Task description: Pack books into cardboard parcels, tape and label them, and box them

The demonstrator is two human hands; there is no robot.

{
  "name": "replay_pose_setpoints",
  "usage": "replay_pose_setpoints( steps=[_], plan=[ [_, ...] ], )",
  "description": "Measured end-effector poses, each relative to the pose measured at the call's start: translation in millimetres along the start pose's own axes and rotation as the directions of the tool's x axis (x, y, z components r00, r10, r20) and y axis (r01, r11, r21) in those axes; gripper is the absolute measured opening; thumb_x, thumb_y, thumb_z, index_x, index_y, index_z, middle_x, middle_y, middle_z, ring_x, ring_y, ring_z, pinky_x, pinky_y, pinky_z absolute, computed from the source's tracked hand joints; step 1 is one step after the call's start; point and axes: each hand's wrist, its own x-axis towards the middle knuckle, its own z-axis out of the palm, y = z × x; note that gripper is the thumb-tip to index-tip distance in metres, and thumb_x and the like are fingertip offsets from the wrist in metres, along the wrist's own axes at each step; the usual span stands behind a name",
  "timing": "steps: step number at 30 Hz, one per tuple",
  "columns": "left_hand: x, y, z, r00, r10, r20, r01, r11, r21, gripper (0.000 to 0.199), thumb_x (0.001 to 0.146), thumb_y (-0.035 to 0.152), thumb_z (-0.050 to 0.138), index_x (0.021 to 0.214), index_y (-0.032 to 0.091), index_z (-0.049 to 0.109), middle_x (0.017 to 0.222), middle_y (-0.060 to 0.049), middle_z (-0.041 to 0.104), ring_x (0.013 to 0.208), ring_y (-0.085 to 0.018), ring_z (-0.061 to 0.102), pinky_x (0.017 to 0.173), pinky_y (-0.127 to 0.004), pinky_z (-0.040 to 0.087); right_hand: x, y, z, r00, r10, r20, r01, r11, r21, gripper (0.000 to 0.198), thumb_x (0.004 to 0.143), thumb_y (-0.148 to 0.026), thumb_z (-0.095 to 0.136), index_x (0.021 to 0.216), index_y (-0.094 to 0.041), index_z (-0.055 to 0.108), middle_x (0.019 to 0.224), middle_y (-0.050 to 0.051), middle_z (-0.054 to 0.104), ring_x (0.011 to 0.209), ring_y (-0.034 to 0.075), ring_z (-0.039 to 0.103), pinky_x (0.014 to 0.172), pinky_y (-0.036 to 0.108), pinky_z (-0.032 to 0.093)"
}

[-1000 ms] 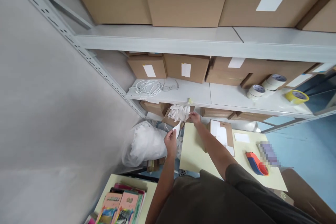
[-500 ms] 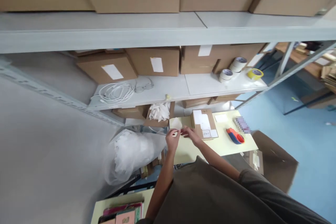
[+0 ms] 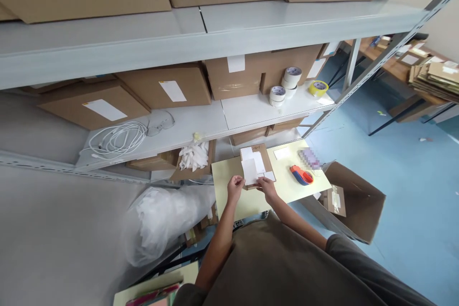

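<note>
Between my two hands a white paper label (image 3: 249, 172) is held by its lower corners over a flat cardboard box (image 3: 267, 158). My left hand (image 3: 235, 188) is closed in a pinch at the label's lower left corner. At the lower right corner, the fingers of my right hand (image 3: 267, 188) are closed on the same label, close to the box's near edge. Other white labels (image 3: 268, 175) show on the box top. Whether the held label touches the box, I cannot tell. The box lies on a pale yellow table (image 3: 225, 172).
Right of the box are a red and blue tape dispenser (image 3: 301, 175) and a blurred purple item (image 3: 310, 158). An open carton (image 3: 362, 201) stands off the table's right end. A shelf (image 3: 247, 114) with tape rolls (image 3: 278, 95) runs behind. A plastic bag (image 3: 161, 220) bulges at left.
My hands have carried the label rightward from beside the box to over it, and the label now lies flatter between them. The camera view has turned to the right.
</note>
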Motion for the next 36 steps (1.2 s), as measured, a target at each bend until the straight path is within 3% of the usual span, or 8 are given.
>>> replay_pose_setpoints(
  steps=[3, 7, 11, 15, 23, 36],
  plan=[
    [2.9, -4.1, 9.3, 0.999, -0.033, -0.021, 0.033, 0.999, -0.023, 0.038, 0.067, 0.049, 0.083, 0.083, 0.021, 0.063, 0.079, -0.004, 0.073, 0.076, -0.019, 0.07, 0.074, -0.03, 0.053, 7.8, 1.3, -9.0, 0.999, 0.027, 0.021, -0.027, 0.999, -0.017, 0.033, 0.06, -0.046, 0.084, 0.076, -0.023, 0.066, 0.077, 0.004, 0.075, 0.073, 0.022, 0.076, 0.063, 0.029, 0.052],
    [-2.0, -7.2, 20.7, 0.995, -0.031, -0.099, 0.034, 0.999, 0.026, 0.028, 0.068, 0.041, 0.079, 0.082, 0.021, 0.065, 0.079, -0.005, 0.074, 0.076, -0.019, 0.07, 0.075, -0.03, 0.054, 21.3, 10.1, -18.0, 1.0, 0.025, 0.001, -0.025, 0.998, -0.052, 0.034, 0.058, -0.049, 0.083, 0.075, -0.023, 0.068, 0.07, 0.003, 0.073, 0.066, 0.021, 0.072, 0.061, 0.03, 0.052],
    [-7.9, -9.8, 29.0, 0.987, 0.004, -0.162, 0.024, 0.985, 0.173, 0.016, 0.072, 0.031, 0.075, 0.081, 0.021, 0.067, 0.081, -0.005, 0.076, 0.077, -0.021, 0.072, 0.077, -0.032, 0.055, 31.2, 25.3, -25.4, 0.996, -0.068, -0.053, 0.059, 0.986, -0.154, 0.033, 0.055, -0.05, 0.079, 0.07, -0.023, 0.068, 0.06, 0.0, 0.068, 0.056, 0.02, 0.064, 0.06, 0.035, 0.053],
    [-10.2, -14.7, 35.5, 0.983, -0.002, -0.186, 0.053, 0.961, 0.27, 0.008, 0.073, 0.025, 0.072, 0.078, 0.022, 0.068, 0.079, -0.005, 0.076, 0.077, -0.022, 0.073, 0.08, -0.034, 0.056, 36.8, 38.8, -32.4, 0.978, -0.189, -0.09, 0.151, 0.935, -0.322, 0.027, 0.06, -0.048, 0.075, 0.071, -0.026, 0.064, 0.058, -0.001, 0.066, 0.054, 0.022, 0.065, 0.061, 0.037, 0.055],
    [-11.7, -25.3, 41.5, 0.969, 0.014, -0.246, 0.064, 0.95, 0.307, 0.007, 0.071, 0.021, 0.071, 0.076, 0.023, 0.067, 0.077, -0.005, 0.076, 0.076, -0.022, 0.073, 0.078, -0.033, 0.055, 45.6, 45.9, -36.9, 0.96, -0.277, -0.043, 0.243, 0.899, -0.365, 0.032, 0.064, -0.042, 0.071, 0.078, -0.031, 0.045, 0.062, -0.005, 0.06, 0.06, 0.021, 0.063, 0.061, 0.034, 0.055],
    [-5.2, -35.2, 41.3, 0.952, -0.008, -0.306, 0.121, 0.927, 0.354, 0.009, 0.071, 0.019, 0.071, 0.076, 0.022, 0.065, 0.078, -0.005, 0.076, 0.079, -0.023, 0.074, 0.079, -0.032, 0.054, 56.7, 50.0, -31.8, 0.966, -0.26, -0.008, 0.218, 0.824, -0.523, 0.022, 0.071, -0.025, 0.067, 0.078, -0.029, 0.046, 0.065, -0.004, 0.062, 0.06, 0.021, 0.064, 0.062, 0.03, 0.046]
  ],
)
